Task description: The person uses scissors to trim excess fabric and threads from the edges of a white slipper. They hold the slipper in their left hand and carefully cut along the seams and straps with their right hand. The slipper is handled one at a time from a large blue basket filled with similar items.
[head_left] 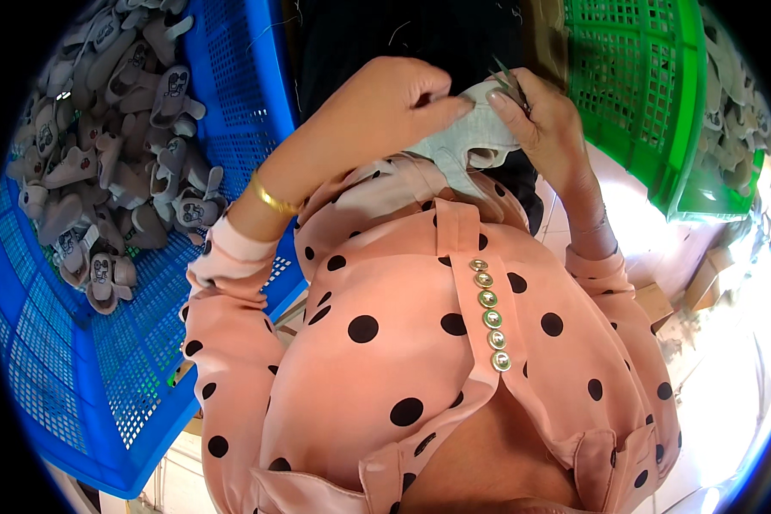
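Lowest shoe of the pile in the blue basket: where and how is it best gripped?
Probably across the middle of the shoe, coming from the picture's lower right: it lies at the pile's edge, with bare mesh of the blue basket below it and other shoes crowding above.

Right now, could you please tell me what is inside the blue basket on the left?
The blue basket holds a heap of small, mostly grey shoe-shaped pieces, some with printed patches. Whatever lies beneath the top ones is covered.
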{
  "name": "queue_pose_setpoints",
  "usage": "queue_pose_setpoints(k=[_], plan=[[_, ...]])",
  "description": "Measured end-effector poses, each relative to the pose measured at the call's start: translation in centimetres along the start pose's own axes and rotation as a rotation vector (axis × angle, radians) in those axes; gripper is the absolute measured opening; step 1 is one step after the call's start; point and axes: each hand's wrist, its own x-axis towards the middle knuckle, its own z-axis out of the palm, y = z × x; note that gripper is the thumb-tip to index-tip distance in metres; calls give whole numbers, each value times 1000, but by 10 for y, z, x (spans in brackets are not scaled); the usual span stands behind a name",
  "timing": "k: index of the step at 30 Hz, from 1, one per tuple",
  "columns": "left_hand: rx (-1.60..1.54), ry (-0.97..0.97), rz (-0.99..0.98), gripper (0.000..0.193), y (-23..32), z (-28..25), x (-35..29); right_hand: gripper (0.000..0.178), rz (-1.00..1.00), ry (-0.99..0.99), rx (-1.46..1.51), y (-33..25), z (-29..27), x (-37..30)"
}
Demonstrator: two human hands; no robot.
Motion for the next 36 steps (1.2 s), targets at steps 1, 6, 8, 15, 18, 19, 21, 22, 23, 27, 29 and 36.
queue_pose_setpoints(k=[1,6,8,15,18,19,21,22,23,27,29,36], plan=[[-258,25,-55,35,2,6,2,38,-13,14,-16,1,1,0],[-993,182,-98,34,-6,48,18,37,36,57,-17,12,11,-15],[-1095,256,-115,35,-4,61,23,38,-44,94,-18,18,3,-16],[-1066,320,-54,38,-2,64,21,37,-90,-193,-491,-19,-54,-2],[-1073,302,-17,38,-4,66,21,39,-242,-188,-576,-26,-56,5],[-1075,305,-17,38,-3,66,21,39,-278,-201,-599,-29,-56,7],[-1055,312,-23,39,-2,67,21,40,-346,-193,-652,-31,-54,9],[-1034,315,-28,39,-1,68,21,40,-381,-189,-679,-32,-53,10],[-1013,319,-34,39,-1,67,20,40,-418,-186,-692,-33,-52,11],[-895,416,37,38,-6,61,16,41,-542,-149,-718,-28,-47,17],[-575,620,119,36,-20,49,17,41,-502,-91,-719,-22,-39,17],[493,566,284,61,-16,10,-29,40,-318,175,-508,2,-7,17]])
